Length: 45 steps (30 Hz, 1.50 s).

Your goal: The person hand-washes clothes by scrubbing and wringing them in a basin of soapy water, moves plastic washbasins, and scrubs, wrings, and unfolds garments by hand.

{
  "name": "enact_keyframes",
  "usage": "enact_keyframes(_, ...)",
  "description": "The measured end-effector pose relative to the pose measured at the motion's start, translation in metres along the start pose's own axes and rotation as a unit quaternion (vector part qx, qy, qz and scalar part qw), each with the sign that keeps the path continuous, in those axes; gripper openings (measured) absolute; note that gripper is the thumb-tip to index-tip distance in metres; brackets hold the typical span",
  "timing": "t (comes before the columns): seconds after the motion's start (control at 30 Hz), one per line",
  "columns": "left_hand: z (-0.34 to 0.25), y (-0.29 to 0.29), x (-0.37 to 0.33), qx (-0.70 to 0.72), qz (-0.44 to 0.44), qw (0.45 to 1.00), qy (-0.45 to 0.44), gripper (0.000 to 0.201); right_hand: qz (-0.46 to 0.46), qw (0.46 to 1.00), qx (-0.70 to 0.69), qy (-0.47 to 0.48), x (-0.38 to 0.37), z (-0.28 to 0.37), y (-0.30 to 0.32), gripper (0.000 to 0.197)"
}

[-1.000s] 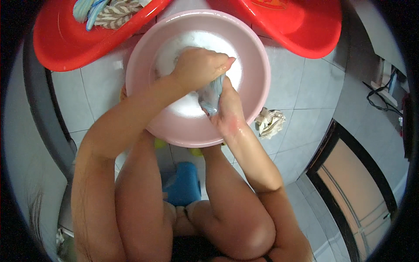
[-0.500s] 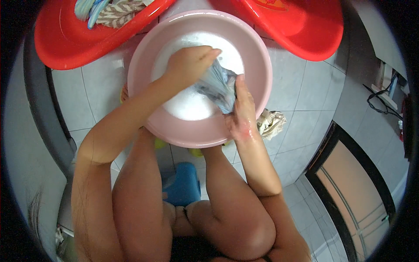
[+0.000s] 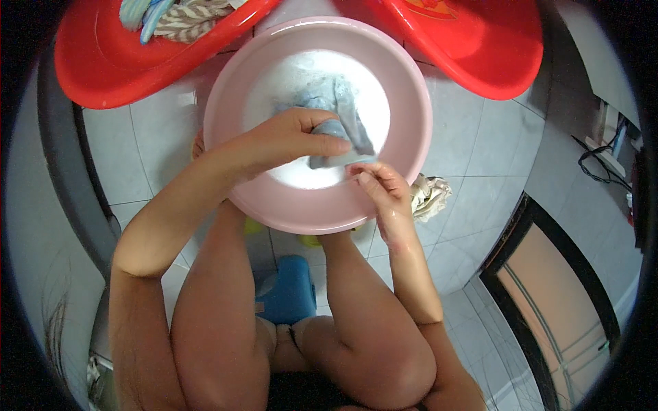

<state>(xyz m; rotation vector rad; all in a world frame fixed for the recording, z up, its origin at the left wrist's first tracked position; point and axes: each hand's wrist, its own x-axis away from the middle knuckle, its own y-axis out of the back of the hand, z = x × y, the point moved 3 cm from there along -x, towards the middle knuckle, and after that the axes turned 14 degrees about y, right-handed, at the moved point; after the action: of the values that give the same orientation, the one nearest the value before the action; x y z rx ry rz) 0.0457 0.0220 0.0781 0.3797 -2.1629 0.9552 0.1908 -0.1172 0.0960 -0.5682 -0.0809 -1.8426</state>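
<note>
A wet blue-grey cloth garment (image 3: 353,116) lies partly in the foamy water of a pink basin (image 3: 319,216). My left hand (image 3: 298,140) is closed round a bunched part of it, thumb on top, over the middle of the basin. Close by on the right, my right hand (image 3: 387,192) has its fingers curled and pinched at the garment's near edge, just inside the basin's rim. What lies between those fingertips shows only in part. The rest of the garment trails away into the white suds.
Two red basins stand beyond the pink one: the left red basin (image 3: 116,82) holds striped cloths (image 3: 195,24). A cream cloth (image 3: 430,197) lies on the tiled floor right of the pink basin. A blue stool (image 3: 291,288) shows between my legs.
My left hand has come nearer, turned, and gathered the garment. My right hand has drawn back toward me and its fingers have curled. The garment is lower, spread partly in the suds.
</note>
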Motion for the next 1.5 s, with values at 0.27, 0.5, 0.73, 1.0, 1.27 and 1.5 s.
enact_keyframes(0.27,0.003,-0.042,0.028,-0.195,0.117,0.974,-0.014,0.033,0.124,0.963,0.222,0.089,-0.03,0.02,-0.01,0.029)
enact_keyframes(0.5,0.003,-0.052,0.049,-0.167,0.272,0.946,-0.061,0.032,0.406,0.905,0.105,0.074,-0.021,0.038,0.008,0.012)
enact_keyframes(0.73,0.036,0.035,-0.027,-0.034,-0.027,0.995,0.089,0.032,0.054,0.988,0.099,-0.108,-0.055,0.001,0.026,0.009)
enact_keyframes(1.0,0.04,0.083,-0.105,-0.264,-0.412,0.869,-0.071,0.029,0.038,0.912,0.408,-0.013,-0.133,-0.085,0.053,0.026)
enact_keyframes(1.27,0.017,0.017,-0.091,-0.182,-0.364,0.898,-0.166,0.023,-0.257,0.955,-0.056,-0.135,-0.12,-0.082,0.01,0.043)
enact_keyframes(1.5,-0.021,0.0,-0.045,-0.449,-0.35,0.784,-0.248,0.022,-0.163,0.943,-0.23,-0.179,-0.072,-0.044,-0.055,0.037)
